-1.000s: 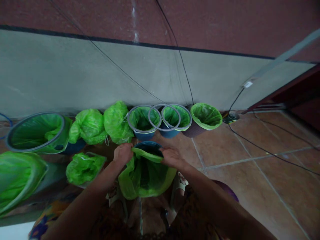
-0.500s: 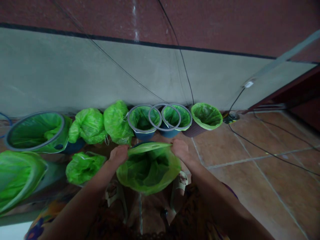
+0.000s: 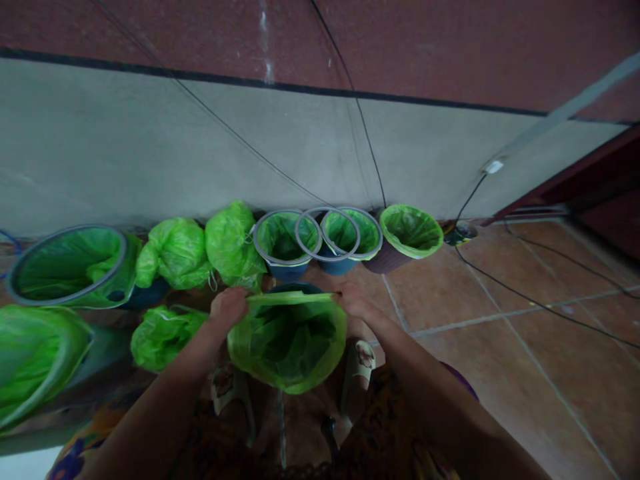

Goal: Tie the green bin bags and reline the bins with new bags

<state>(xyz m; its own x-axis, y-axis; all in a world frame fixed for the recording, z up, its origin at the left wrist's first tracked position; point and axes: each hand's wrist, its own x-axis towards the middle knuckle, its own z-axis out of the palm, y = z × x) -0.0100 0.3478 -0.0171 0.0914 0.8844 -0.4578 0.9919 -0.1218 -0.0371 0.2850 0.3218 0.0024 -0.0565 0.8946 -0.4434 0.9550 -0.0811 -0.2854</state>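
In front of me, between my feet, is a translucent green bin liner [image 3: 287, 377] with its mouth spread wide. My left hand [image 3: 229, 308] is closed on the far left of its edge, and my right hand [image 3: 351, 300] grips the far right, so the edge between them is pulled straight. Just beyond that edge a strip of a dark blue bin rim [image 3: 295, 287] shows. The liner hangs over the near side, and most of the bin is hidden beneath it.
Along the wall stand lined bins [image 3: 287, 267], a loose grey ring [image 3: 327, 211] resting across two, and a brown bin [image 3: 390, 259]. Stuffed green bags [image 3: 181, 253] and larger lined bins [image 3: 123, 247] are to the left. A black cable [image 3: 520, 290] crosses the tiles at right.
The far edge of the liner has come slightly toward me and down, showing more of the bin rim behind it. Both hands have shifted a little left, still holding the liner.
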